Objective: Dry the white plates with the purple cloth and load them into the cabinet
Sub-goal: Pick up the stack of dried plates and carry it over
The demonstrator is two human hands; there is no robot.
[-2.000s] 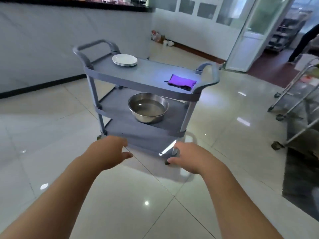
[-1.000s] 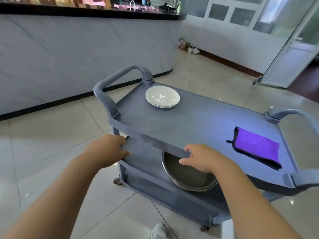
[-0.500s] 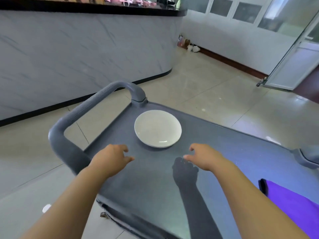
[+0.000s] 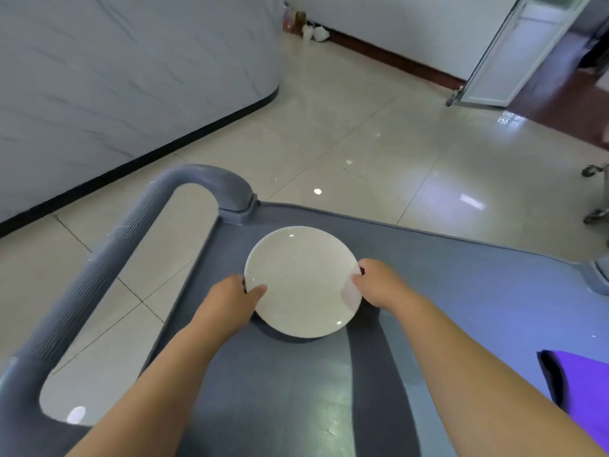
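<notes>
Item: white plate (image 4: 301, 282), on the grey cart top (image 4: 461, 291). My left hand (image 4: 230, 301) grips its rim at 9 o'clock, my right hand (image 4: 379, 285) at 3. Purple cloth (image 4: 586, 384): 4 o'clock, well apart. Handling: lift level, thumbs over rim.

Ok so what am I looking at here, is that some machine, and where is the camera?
No machine: these are a person's two bare arms. The picture comes from a wide-angle camera worn on the head, looking forward and down, so the arms reach in from the bottom. In front stands a grey cart with a curved handle on the left. The left hand and the right hand each grip the rim of a white plate over the cart's top, thumbs on the upper side. Whether more plates lie underneath cannot be seen. A purple cloth lies on the cart at the right edge, untouched.
</notes>
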